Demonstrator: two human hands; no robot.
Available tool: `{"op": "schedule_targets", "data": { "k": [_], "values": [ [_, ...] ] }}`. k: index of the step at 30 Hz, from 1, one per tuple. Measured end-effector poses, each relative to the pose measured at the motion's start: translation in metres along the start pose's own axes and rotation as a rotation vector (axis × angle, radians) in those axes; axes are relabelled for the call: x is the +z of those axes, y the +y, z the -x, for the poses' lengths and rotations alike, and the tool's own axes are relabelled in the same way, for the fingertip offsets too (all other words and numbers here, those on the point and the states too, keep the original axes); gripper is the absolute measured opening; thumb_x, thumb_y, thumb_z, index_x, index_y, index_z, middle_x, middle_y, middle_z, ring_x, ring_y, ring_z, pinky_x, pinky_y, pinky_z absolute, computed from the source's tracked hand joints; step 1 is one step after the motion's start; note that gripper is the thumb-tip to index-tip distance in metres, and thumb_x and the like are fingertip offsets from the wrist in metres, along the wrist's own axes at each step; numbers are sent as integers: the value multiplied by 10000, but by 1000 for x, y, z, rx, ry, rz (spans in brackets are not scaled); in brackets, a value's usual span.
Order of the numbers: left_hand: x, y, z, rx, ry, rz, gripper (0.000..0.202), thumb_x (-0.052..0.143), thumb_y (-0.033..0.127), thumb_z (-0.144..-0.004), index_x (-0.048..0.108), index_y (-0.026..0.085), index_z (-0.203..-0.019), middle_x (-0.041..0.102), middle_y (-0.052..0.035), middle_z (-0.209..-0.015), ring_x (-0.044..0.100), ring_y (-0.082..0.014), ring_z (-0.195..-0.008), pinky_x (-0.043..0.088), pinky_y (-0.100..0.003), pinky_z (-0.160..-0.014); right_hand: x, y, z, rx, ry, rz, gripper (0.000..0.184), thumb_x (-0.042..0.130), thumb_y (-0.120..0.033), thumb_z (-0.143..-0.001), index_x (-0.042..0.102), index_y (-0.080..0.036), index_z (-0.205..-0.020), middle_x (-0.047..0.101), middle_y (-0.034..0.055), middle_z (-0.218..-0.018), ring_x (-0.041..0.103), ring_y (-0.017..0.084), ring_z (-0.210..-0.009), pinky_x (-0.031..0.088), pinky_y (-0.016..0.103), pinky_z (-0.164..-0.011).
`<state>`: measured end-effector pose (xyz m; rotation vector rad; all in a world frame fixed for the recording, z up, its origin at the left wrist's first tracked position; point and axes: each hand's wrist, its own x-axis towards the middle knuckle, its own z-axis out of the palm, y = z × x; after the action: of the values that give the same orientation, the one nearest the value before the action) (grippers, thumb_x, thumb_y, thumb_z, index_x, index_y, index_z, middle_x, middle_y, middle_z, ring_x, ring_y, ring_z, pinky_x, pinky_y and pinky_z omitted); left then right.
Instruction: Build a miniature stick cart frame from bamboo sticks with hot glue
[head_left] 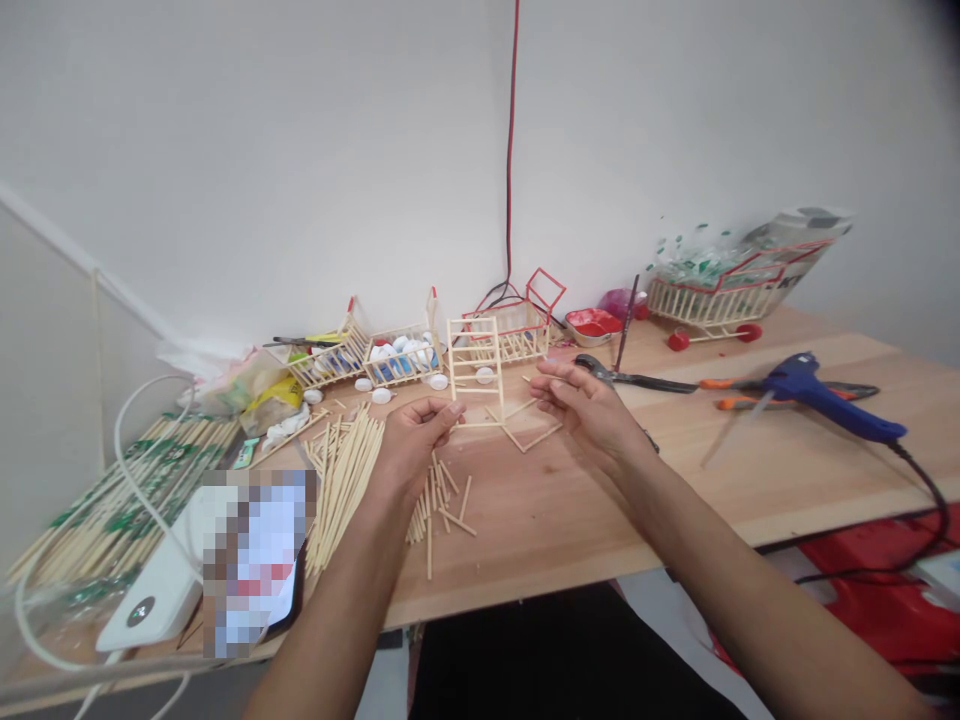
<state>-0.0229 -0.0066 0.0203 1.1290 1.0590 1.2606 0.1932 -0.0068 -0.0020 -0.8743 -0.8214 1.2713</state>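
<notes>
My left hand (pixel 420 432) is closed, pinching the lower left corner of a ladder-like frame (pixel 477 390) made of thin wooden sticks, which stands upright. To its right is my right hand (pixel 581 405), apart from the frame, its fingers drawn together; the end of a short wooden stick (pixel 528 379) shows at the fingertips. Below the frame, an angled piece of joined sticks (pixel 517 440) rests on the table. Short cut sticks (pixel 450 505) and a pile of longer sticks (pixel 345 480) lie by my left hand.
Small stick-built carts (pixel 405 360) line the wall, with a bigger cart (pixel 705 305) at right. A blue glue gun (pixel 825 400) lies over pliers (pixel 660 383). A red paint dish (pixel 592 325) sits behind. At left are a phone (pixel 259 560), a white power strip (pixel 150 600) and bagged sticks (pixel 142 490).
</notes>
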Motion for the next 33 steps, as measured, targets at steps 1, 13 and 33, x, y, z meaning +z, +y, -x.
{"op": "schedule_targets", "data": {
  "k": [1, 13, 33],
  "values": [
    [0, 0, 0, -1, 0, 2, 305, 840, 381, -542, 692, 122, -607, 620, -24, -588, 357, -40, -461, 206, -213, -473, 0, 0, 0, 18, 0, -17, 322, 792, -308, -643, 691, -206, -931, 680, 25, -820, 637, 128, -806, 498, 237, -704],
    [0, 2, 1, -13, 10, 14, 312, 844, 371, -535, 681, 115, -605, 610, -10, -568, 355, -32, -450, 200, -205, -469, -1, -3, -1, 14, -71, -102, 290, 846, -260, -614, 725, -210, -872, 558, -29, -710, 503, 57, -660, 429, 151, -561],
    [0, 2, 0, -6, 12, 16, 297, 841, 359, -545, 686, 115, -612, 619, -11, -574, 363, -30, -452, 208, -205, -474, -9, 5, -5, -132, 37, 0, 322, 836, -282, -625, 691, -233, -908, 649, -3, -868, 622, 97, -836, 540, 222, -825]
  ]
}}
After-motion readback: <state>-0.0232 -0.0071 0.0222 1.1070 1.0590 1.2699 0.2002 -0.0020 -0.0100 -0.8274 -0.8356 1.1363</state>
